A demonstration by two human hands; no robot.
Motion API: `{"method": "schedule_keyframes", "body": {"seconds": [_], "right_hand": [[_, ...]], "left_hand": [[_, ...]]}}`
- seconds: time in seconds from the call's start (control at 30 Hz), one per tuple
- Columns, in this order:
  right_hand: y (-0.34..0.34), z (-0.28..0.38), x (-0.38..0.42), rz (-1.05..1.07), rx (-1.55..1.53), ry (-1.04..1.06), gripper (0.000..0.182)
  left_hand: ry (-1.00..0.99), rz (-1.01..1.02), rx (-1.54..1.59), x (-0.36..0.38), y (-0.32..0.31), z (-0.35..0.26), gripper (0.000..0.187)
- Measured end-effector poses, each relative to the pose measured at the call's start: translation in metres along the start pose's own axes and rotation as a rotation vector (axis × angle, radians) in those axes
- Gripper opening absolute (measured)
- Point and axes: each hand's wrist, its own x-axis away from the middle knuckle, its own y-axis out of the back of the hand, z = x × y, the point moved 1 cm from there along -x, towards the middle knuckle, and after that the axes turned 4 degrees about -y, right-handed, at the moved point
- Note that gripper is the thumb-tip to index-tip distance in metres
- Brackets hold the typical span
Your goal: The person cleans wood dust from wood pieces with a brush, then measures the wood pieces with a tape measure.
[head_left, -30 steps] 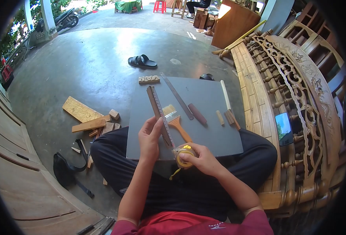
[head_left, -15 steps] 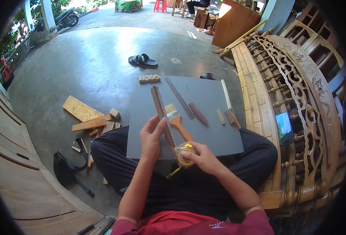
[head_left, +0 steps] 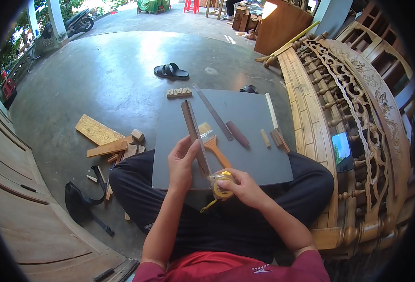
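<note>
Little changes: my left hand still pinches the wooden strip beside the blade, my right hand grips the tape measure; measuring apparently continues.

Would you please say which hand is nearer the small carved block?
Left: the left hand is on the near side of the carved block, holding the dark strip. The right hand, holding the tape measure, is farther back, to the right.
</note>
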Motion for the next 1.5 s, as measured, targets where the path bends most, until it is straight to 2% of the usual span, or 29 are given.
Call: {"method": "schedule_keyframes", "body": {"seconds": [0.8,1.03,1.5], "right_hand": [[0.0,0.001,0.0,-0.023,-0.001,0.001,0.044],[0.001,0.0,-0.001,-0.045,-0.045,-0.015,0.05],[0.008,0.002,-0.002,-0.123,-0.052,0.032,0.054]], "left_hand": [[0.018,0.021,-0.046,0.004,-0.004,-0.008,0.046],[0.065,0.188,-0.145,0.01,-0.01,-0.014,0.036],[0.11,0.3,-0.219,0.011,-0.01,-0.012,0.032]]}}
